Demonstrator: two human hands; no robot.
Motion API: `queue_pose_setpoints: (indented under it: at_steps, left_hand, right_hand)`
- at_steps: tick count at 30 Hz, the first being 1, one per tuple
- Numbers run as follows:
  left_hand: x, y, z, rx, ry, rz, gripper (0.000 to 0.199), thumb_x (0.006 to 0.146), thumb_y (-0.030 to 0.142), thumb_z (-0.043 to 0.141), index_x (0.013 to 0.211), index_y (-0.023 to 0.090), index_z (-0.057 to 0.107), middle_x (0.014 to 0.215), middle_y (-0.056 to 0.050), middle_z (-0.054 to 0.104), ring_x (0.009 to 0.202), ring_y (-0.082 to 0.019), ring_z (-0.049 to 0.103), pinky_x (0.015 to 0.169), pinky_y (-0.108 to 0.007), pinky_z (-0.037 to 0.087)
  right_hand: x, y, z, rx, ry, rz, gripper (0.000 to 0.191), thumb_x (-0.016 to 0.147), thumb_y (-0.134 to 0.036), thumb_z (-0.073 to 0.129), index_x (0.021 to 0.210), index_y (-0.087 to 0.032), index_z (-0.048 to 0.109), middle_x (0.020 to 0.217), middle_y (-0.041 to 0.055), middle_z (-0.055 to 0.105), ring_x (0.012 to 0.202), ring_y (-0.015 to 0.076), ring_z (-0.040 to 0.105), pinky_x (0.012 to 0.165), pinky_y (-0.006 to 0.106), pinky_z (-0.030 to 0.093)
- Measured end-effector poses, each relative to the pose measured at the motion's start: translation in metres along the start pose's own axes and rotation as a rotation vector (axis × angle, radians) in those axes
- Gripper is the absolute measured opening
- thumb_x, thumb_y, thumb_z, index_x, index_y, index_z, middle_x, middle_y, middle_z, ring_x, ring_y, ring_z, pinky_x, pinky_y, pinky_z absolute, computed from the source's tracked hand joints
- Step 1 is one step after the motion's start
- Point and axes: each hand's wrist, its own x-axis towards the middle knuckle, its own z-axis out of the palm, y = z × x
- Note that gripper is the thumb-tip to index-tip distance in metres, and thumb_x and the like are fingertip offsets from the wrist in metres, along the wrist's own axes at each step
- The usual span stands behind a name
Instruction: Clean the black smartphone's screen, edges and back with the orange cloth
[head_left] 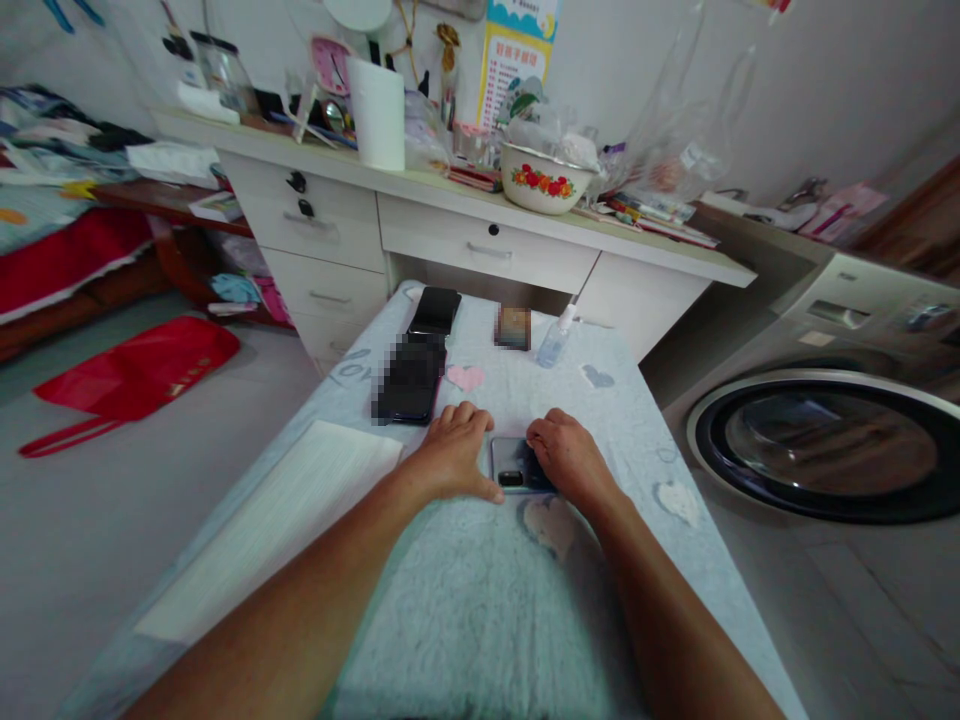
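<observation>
A grey smartphone [513, 458] lies flat on the cloth-covered table, its back with a dark camera block facing up. My left hand [459, 455] is at its left end, thumb and fingers spread apart. Over the right part of the phone sits my right hand [568, 455], fingers curled together; anything inside them is hidden. Farther back stands or leans a clear spray bottle [553, 343] with bluish liquid. Beside it is a small brownish square item [513, 327]. To the left are a dark, partly blurred phone [411, 380] and a black flat item [436, 310].
A long pale folded cloth or sheet [277, 530] lies along the table's left side. Behind the table stands a white desk [491, 235] bearing a floral enamel bowl [544, 180] and a white roll [380, 115]. A washing machine [847, 330] is at right; a red bag [150, 370] lies on the floor.
</observation>
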Motion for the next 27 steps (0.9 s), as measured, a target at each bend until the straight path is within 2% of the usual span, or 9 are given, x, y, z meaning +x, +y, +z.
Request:
queue_pose_setpoints:
  at_steps: [5,12,19,23,27]
  left_hand:
    - [0.001,-0.001,0.002,-0.002,0.006,0.005,0.088,0.041,0.060,0.079,0.114,0.022,0.048,0.115,-0.008,0.049,0.107,-0.030,0.045,0.092,-0.039,0.040]
    - [0.002,-0.002,0.005,-0.022,0.018,-0.009,0.096,0.040,0.058,0.080,0.122,0.022,0.042,0.122,-0.009,0.048,0.114,-0.032,0.044,0.096,-0.041,0.037]
    - [0.002,-0.004,0.008,-0.041,0.036,-0.006,0.115,0.039,0.058,0.080,0.134,0.018,0.029,0.132,-0.014,0.043,0.121,-0.035,0.041,0.101,-0.042,0.034]
    - [0.002,-0.004,0.008,-0.045,0.030,-0.009,0.116,0.040,0.057,0.080,0.136,0.019,0.026,0.134,-0.014,0.042,0.124,-0.034,0.039,0.104,-0.043,0.031]
    - [0.002,-0.002,0.007,-0.048,0.024,-0.020,0.114,0.040,0.056,0.081,0.135,0.022,0.027,0.133,-0.013,0.043,0.124,-0.035,0.039,0.103,-0.043,0.032]
  right_hand:
    - [0.003,-0.007,0.009,0.045,0.029,-0.043,0.019,0.091,-0.017,0.048,0.090,-0.016,0.068,0.089,0.0057,0.056,0.084,0.0146,0.052,0.075,0.023,0.037]
    - [0.007,-0.024,0.016,0.162,0.037,-0.178,0.022,0.092,-0.015,0.045,0.092,-0.015,0.067,0.094,0.0066,0.056,0.090,0.0150,0.050,0.081,0.024,0.038]
    - [0.014,-0.030,0.022,0.088,0.043,-0.291,0.022,0.092,-0.014,0.046,0.095,-0.014,0.067,0.093,0.0074,0.057,0.090,0.0175,0.047,0.085,0.027,0.036]
    - [0.014,-0.025,0.020,0.015,0.036,-0.285,0.021,0.092,-0.015,0.046,0.096,-0.016,0.067,0.092,0.0070,0.056,0.089,0.0180,0.046,0.084,0.028,0.035]
    - [0.011,-0.016,0.015,-0.015,0.030,-0.202,0.023,0.092,-0.013,0.045,0.094,-0.016,0.068,0.091,0.0075,0.056,0.088,0.0183,0.046,0.082,0.028,0.034]
